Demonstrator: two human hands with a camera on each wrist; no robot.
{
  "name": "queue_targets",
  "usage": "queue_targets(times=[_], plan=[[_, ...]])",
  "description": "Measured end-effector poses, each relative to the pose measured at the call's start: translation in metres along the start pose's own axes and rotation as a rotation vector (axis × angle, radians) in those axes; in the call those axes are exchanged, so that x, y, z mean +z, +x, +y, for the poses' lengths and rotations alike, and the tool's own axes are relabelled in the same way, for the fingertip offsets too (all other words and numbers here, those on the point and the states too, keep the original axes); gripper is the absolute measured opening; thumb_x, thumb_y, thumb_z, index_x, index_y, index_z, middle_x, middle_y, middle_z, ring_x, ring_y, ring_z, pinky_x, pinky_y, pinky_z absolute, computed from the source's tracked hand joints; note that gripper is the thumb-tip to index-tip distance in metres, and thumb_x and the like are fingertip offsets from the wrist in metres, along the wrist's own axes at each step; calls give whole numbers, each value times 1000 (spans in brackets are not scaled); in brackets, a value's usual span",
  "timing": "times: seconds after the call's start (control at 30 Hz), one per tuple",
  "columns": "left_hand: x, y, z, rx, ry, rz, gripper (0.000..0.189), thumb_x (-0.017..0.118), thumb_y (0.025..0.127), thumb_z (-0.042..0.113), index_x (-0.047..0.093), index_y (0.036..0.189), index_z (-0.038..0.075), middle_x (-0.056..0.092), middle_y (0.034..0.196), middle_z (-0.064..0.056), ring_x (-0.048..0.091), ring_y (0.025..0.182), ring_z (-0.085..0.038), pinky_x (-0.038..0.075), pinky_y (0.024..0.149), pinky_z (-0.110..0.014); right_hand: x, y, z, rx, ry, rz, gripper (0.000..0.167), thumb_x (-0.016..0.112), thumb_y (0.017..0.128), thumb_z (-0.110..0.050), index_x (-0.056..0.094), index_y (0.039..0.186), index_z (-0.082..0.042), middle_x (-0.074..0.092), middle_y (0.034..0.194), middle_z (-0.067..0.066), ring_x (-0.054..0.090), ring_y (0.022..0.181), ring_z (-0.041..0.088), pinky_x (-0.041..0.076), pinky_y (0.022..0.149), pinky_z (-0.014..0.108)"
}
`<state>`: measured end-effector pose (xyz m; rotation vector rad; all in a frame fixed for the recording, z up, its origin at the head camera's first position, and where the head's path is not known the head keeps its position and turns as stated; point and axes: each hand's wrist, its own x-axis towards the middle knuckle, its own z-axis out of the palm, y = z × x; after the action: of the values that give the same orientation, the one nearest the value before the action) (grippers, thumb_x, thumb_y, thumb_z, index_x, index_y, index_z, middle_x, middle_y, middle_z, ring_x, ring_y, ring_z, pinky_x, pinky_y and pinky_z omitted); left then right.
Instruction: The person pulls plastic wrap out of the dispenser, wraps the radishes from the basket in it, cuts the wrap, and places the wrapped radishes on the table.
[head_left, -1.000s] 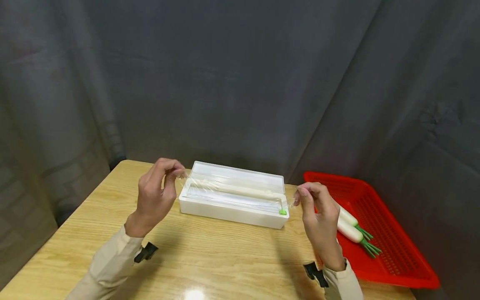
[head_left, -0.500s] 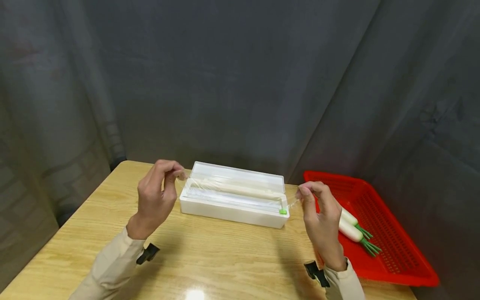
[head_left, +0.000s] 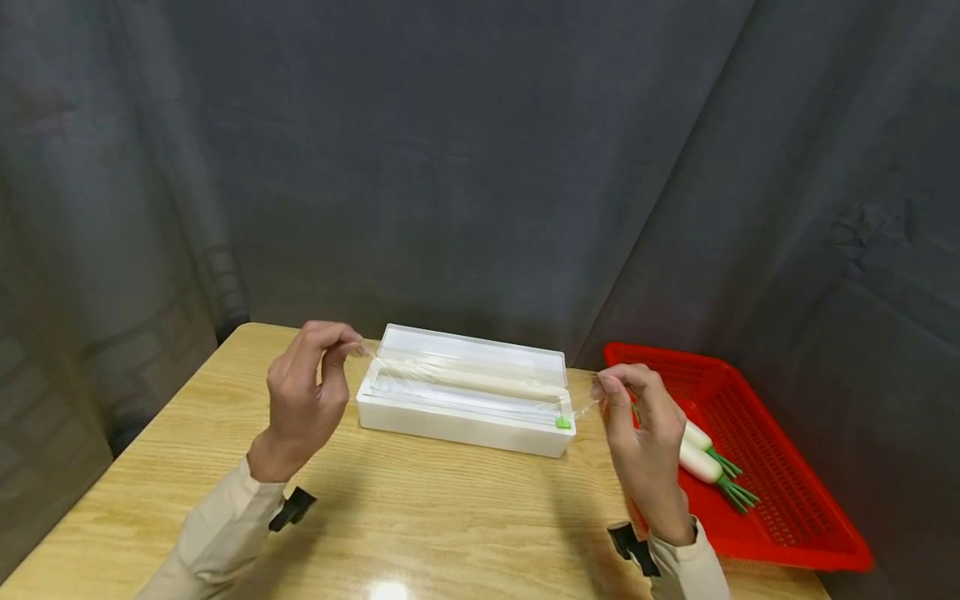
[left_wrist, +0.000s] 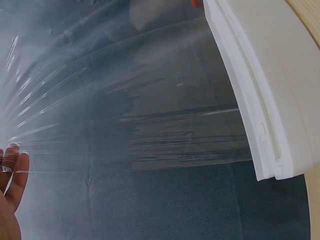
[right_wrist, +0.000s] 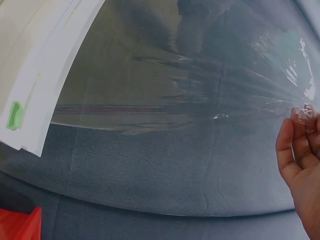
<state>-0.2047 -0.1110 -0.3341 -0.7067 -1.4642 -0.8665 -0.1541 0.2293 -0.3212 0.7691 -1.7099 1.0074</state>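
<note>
A sheet of clear plastic wrap [head_left: 472, 379] stretches between my two hands above a long white wrap dispenser box [head_left: 457, 423]. My left hand [head_left: 307, 396] pinches one corner of the film between thumb and fingers, left of the box. At the box's right, my right hand [head_left: 645, 442] pinches the other corner. The box stands with its white lid [head_left: 480, 346] raised at the back, and a green slide cutter [head_left: 563, 422] sits at its right front end. Both wrist views show the film creased toward the fingertips and running down to the box.
A red plastic basket [head_left: 802, 467] stands on the right of the wooden table [head_left: 450, 517]. Two white radishes [head_left: 701, 462] with green stems lie in it, partly hidden behind my right hand. A dark grey curtain [head_left: 450, 167] hangs behind the table.
My hands stay nearly in place, still pinching the film. The right fingertips have shifted slightly to the right, and the left hand slightly left since half a second ago.
</note>
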Motion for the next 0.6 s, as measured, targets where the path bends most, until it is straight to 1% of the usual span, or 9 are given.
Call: queue_targets(times=[0.07, 0.2, 0.27, 0.33, 0.43, 0.6], plan=[[0, 0, 0, -1, -3, 5, 25, 60, 107, 12, 64, 92, -8, 65, 80, -16, 63, 68, -28, 50, 76, -16, 0, 1, 0, -1, -4, -1, 17, 66, 100, 0, 62, 98, 17, 62, 81, 19, 58, 78, 10, 49, 75, 13], [0, 1, 1, 0, 2, 16, 25, 59, 107, 10, 65, 92, -8, 65, 79, -16, 62, 67, -28, 51, 70, -24, -1, 0, -1, 6, -7, -3, 20, 66, 102, -3, 62, 99, 16, 62, 82, 18, 60, 80, 9, 50, 76, 13], [-1, 1, 3, 0, 3, 18, 25, 59, 107, 10, 65, 91, -8, 65, 79, -16, 61, 67, -27, 50, 68, -25, -1, 0, -1, 7, -4, -1, 20, 66, 102, -3, 62, 98, 16, 62, 82, 18, 60, 80, 9, 50, 76, 13], [-1, 2, 3, 1, -2, 25, 25, 59, 107, 10, 65, 91, -8, 65, 79, -17, 61, 67, -27, 50, 69, -24, -1, 0, -1, 6, 2, 3, 19, 65, 101, -1, 62, 98, 17, 62, 82, 18, 60, 80, 10, 50, 77, 13], [-1, 3, 4, 8, -8, 35, 26, 59, 107, 11, 64, 91, -8, 65, 78, -17, 62, 66, -28, 50, 75, -17, -1, 1, -2, 8, 25, 7, 18, 65, 101, 1, 61, 98, 18, 61, 81, 18, 60, 81, 11, 51, 78, 14], [-1, 5, 5, 12, -25, 46, 26, 60, 107, 11, 63, 90, -9, 64, 78, -17, 61, 66, -29, 49, 74, -17, 0, 2, -3, 13, 67, 19, 24, 64, 102, -2, 58, 99, 21, 60, 81, 18, 60, 79, 11, 51, 78, 14]])
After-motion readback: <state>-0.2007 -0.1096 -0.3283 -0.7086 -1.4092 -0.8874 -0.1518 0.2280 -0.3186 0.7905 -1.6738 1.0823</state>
